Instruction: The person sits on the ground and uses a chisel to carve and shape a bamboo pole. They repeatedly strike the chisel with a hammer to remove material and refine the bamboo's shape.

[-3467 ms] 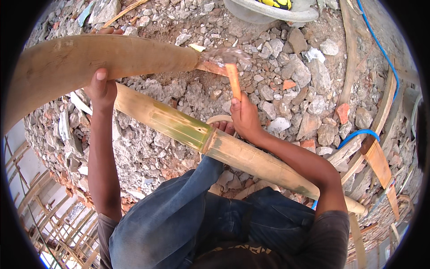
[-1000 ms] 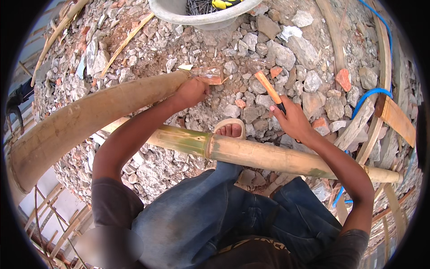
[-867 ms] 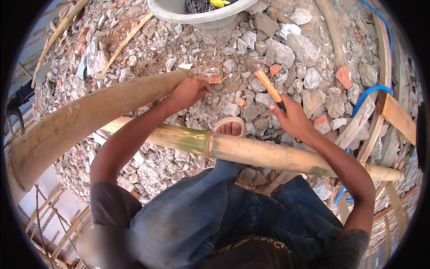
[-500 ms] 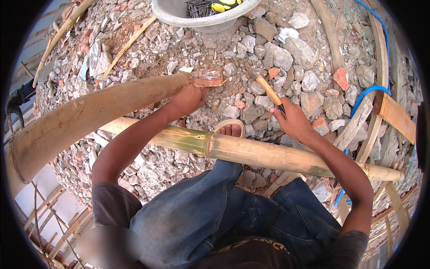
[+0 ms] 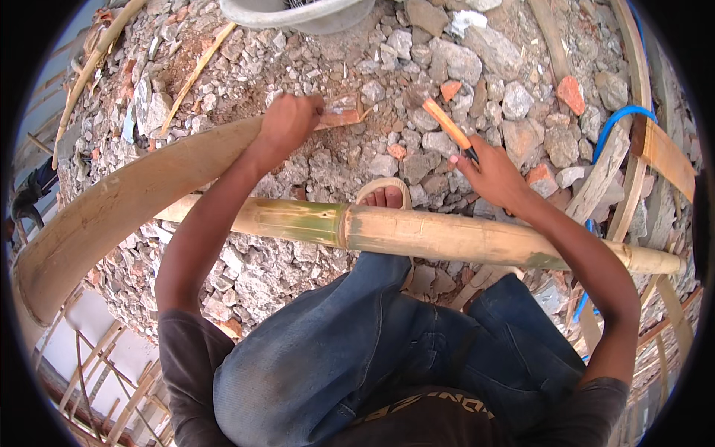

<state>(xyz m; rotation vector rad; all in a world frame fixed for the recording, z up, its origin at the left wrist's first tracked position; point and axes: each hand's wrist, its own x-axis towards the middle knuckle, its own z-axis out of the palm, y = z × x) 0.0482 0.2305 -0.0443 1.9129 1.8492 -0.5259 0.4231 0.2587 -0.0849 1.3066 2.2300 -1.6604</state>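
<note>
My left hand (image 5: 287, 123) grips the near end of a wide, curved split bamboo slat (image 5: 112, 212) that runs off to the left. The slat's pointed tip (image 5: 344, 118) rests on the rubble. My right hand (image 5: 493, 175) holds a tool with an orange handle (image 5: 447, 127), raised above the stones to the right of the tip. A round bamboo pole (image 5: 417, 235) lies across my lap, over my blue trousers (image 5: 350, 335). My sandalled foot (image 5: 383, 197) shows just behind the pole.
Broken stones and brick rubble (image 5: 477, 67) cover the ground. A grey basin (image 5: 298, 11) stands at the top edge. Bamboo strips (image 5: 663, 156) and a blue hose (image 5: 614, 123) lie at the right. A bamboo frame (image 5: 97, 380) sits lower left.
My left hand has slid from far down the slat up to its tip. My right hand has left the pole and lifted the orange-handled tool up and to the right.
</note>
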